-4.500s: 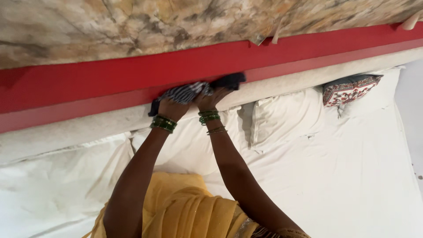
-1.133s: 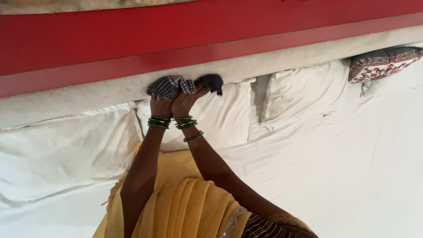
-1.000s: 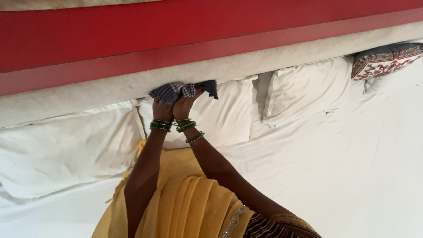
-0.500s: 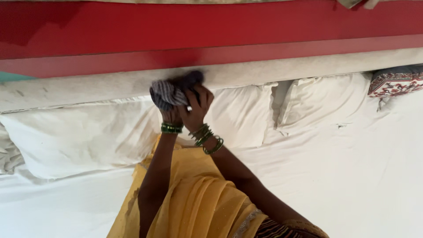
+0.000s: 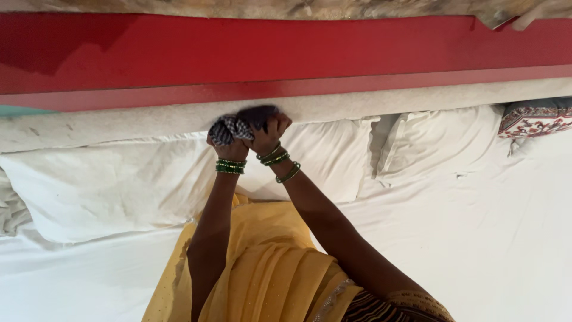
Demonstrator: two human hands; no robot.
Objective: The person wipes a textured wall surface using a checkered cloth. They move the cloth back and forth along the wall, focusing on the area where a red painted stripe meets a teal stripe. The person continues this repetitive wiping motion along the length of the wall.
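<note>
Both my hands are bunched together on a dark checked cloth (image 5: 233, 124) that is pressed against the pale ledge (image 5: 119, 122) of the headboard. My left hand (image 5: 231, 145) grips the cloth's checked part from below. My right hand (image 5: 271, 130) is closed on its darker part beside it. Green bangles ring both wrists. Above the ledge runs a red panel (image 5: 286, 53). A yellow garment (image 5: 262, 268) drapes below my arms.
White pillows (image 5: 113, 185) lean along the headboard over a white bedsheet (image 5: 488, 238). A patterned red cushion (image 5: 533, 119) lies at the far right. A marbled surface (image 5: 298, 7) tops the red panel.
My hands and the cloth have slid leftwards along the ledge, down from the red panel's lower edge. The cloth is more tightly bunched now, and the view has shifted left.
</note>
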